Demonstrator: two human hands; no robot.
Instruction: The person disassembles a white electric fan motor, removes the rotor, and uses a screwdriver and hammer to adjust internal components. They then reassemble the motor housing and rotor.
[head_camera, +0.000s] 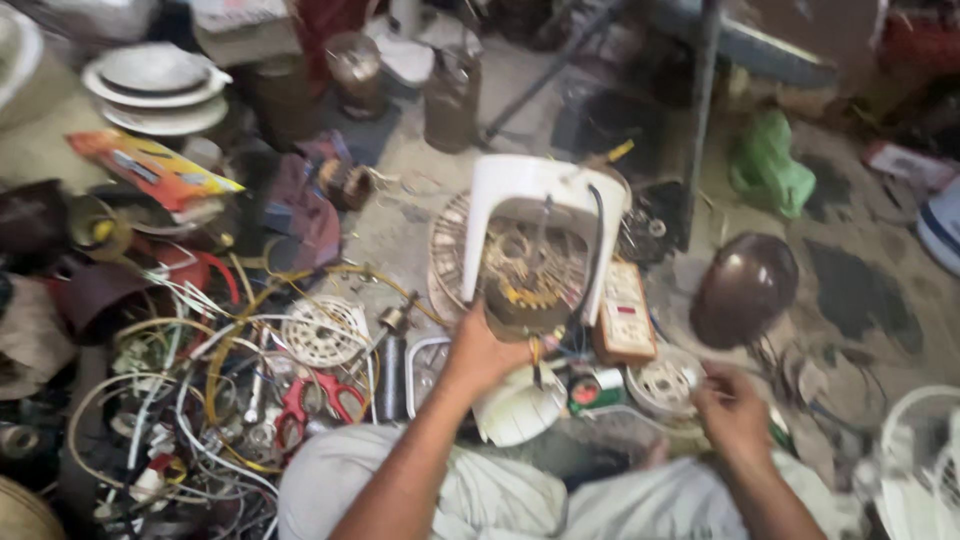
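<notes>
The fan motor (525, 275) in its white housing stands on the floor between the person's knees — one unit, likely heavy and stiff, its copper windings fragile; the housing rim looks the safest grip. The left hand (483, 352) clasps its lower edge. Right of the motor lie one multimeter (626, 312) and one brown dome (743, 288). The right hand (730, 408), below the dome, pinches something small — what, unclear. Left of the motor: one pair of red scissors (318, 398).
</notes>
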